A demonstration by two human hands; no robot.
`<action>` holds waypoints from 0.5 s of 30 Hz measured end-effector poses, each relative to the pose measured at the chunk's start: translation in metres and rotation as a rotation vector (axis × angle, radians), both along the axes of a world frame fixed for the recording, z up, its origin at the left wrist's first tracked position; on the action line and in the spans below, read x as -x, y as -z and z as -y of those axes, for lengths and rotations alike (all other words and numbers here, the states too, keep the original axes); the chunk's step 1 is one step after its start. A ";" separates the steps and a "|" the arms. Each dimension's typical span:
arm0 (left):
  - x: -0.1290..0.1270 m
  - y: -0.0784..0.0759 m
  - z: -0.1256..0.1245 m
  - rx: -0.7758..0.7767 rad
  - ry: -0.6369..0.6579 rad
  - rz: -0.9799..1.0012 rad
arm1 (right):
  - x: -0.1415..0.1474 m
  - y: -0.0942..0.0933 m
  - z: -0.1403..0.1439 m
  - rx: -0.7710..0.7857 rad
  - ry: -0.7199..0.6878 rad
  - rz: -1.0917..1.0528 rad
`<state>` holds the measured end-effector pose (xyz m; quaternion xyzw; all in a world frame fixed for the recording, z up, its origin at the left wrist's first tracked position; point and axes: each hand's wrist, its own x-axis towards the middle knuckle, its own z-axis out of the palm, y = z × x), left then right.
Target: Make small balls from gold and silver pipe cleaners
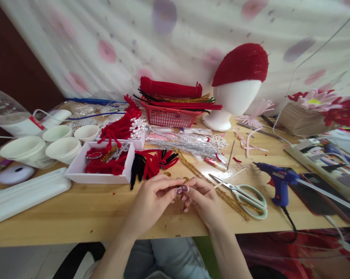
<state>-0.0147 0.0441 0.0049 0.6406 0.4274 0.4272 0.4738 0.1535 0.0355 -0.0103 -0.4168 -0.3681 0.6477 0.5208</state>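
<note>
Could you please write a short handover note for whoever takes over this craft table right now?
Left hand and right hand meet over the table, fingertips pinching a small gold piece; too small to tell more.
Gold pipe cleaners lie right of the hands, under the scissors; glue gun beyond.
Red cap sits on the foam head.
The piece is not yet glued.

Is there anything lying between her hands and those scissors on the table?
Nothing visible blocks them. The scissors lie just to the side of the right hand, with only bare table and a gold glitter stem running beside them. Both hands pinch a small piece together.
</note>
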 end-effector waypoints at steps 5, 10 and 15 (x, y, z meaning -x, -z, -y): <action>0.005 -0.009 0.000 0.085 0.045 0.089 | -0.001 -0.007 0.005 -0.075 -0.074 0.056; -0.008 -0.003 0.011 0.186 -0.103 0.358 | -0.008 -0.013 0.029 -0.176 0.139 0.326; -0.017 0.008 0.016 0.347 -0.278 0.588 | -0.077 0.000 0.062 -0.103 0.988 0.849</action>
